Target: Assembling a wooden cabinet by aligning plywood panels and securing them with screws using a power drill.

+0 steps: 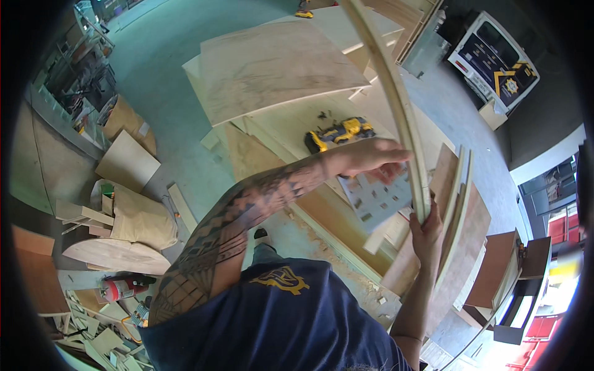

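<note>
A long, slightly curved wooden strip (401, 105) rises from my right side toward the far edge of the view. My right hand (428, 232) is closed around its lower end. Against the strip's left edge, higher up, is my left hand (377, 157), its fingers bent and partly blurred; whether they grip the strip cannot be made out. Beneath that hand lies a pale sheet with small dark patches (378, 196). A yellow-and-black power tool (340, 133) rests on the wooden workpiece just beyond my left forearm.
A broad wooden panel (272, 71) lies across the work surface ahead. More curved strips (459, 204) lean at the right. Sacks of offcuts (142, 213) and a red cylinder (117, 289) stand at left, beside scrap wood (105, 340). A van (495, 59) is parked far right.
</note>
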Demonstrator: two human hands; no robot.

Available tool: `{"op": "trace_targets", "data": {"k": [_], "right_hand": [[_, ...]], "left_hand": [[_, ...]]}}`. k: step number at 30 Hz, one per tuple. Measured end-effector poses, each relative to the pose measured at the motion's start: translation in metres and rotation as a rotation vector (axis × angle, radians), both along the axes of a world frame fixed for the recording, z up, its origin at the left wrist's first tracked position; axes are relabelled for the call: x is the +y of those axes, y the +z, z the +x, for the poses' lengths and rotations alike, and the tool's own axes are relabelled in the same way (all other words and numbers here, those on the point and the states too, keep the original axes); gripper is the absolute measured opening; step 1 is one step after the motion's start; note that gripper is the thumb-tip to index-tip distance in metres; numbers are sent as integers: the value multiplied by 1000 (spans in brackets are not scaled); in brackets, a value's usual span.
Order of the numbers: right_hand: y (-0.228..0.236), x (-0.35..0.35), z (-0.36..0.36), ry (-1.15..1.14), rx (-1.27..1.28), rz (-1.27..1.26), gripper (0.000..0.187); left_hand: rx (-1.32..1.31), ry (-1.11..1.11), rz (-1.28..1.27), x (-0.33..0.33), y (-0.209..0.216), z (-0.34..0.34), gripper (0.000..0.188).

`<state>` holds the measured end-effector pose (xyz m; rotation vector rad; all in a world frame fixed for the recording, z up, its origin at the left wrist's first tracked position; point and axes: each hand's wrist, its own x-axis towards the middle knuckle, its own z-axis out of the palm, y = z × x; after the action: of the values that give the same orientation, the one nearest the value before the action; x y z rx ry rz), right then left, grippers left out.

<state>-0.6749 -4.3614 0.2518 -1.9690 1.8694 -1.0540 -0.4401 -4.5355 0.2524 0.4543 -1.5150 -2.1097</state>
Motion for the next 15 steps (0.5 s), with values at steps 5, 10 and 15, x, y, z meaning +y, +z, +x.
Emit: {"op": "trace_targets", "data": {"k": [5,10,15], "right_hand": [[-26,-53,88,-29,115,228,58],[-47,-113,142,50,237,206,59],[-44,-156,192,57,245,427,58]], "left_hand": [[-398,197,78,6,-104,232,49],[-821,607,-268,-7,-296,357,48],[-1104,847,-422,-53,-340,373,81]]}}
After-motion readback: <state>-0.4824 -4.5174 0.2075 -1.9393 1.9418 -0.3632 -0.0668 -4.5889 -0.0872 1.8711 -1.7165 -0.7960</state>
